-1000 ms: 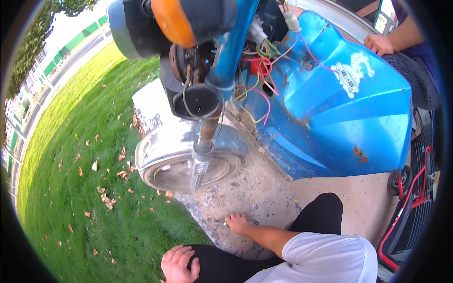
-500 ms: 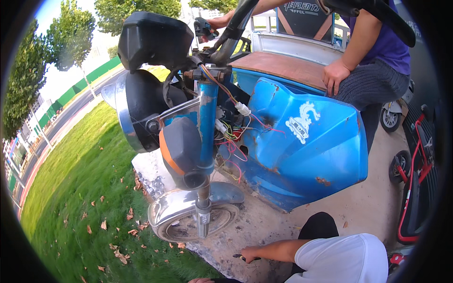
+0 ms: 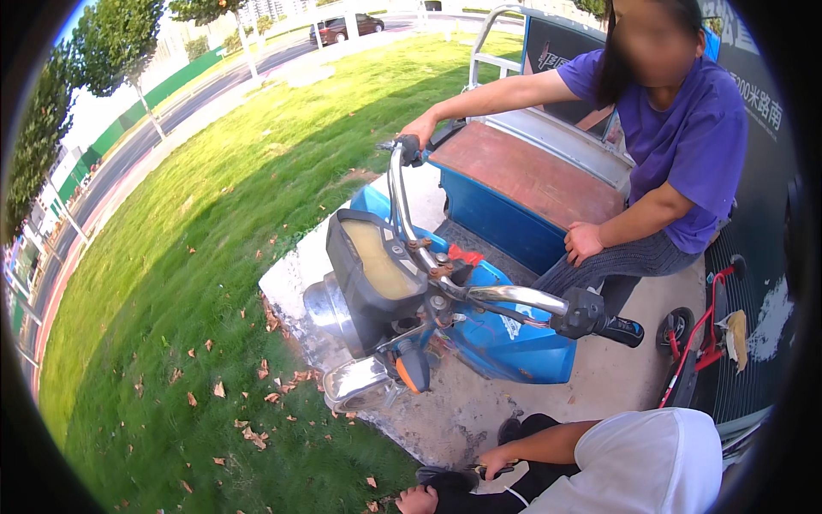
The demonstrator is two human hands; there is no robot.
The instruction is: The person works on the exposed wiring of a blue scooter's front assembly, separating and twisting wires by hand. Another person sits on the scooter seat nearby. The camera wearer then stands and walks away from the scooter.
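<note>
At the lower edge my right hand (image 3: 495,461), below a white sleeve (image 3: 651,445), is closed round a small dark hand tool, perhaps pliers. My left hand (image 3: 418,499) lies low beside my black-clad leg, partly cut off by the picture's rim; its finger pose is unclear. In front of me stands a blue cargo tricycle (image 3: 514,343) with a chrome handlebar (image 3: 518,296), an instrument box (image 3: 377,257) and an orange-and-black turn signal (image 3: 413,368). Neither hand touches it. Loose wires (image 3: 438,344) show faintly behind the steering column.
A person in a purple shirt (image 3: 685,146) sits by the tricycle's brown seat board (image 3: 531,176), one hand on the far handlebar grip (image 3: 411,150). A red-framed scooter (image 3: 693,351) stands at the right. Grass (image 3: 171,343) with dry leaves borders the concrete on the left.
The view has risen, so the handlebar and instrument box now appear from above and the seated person shows more fully. My right hand appears further right, still round the tool.
</note>
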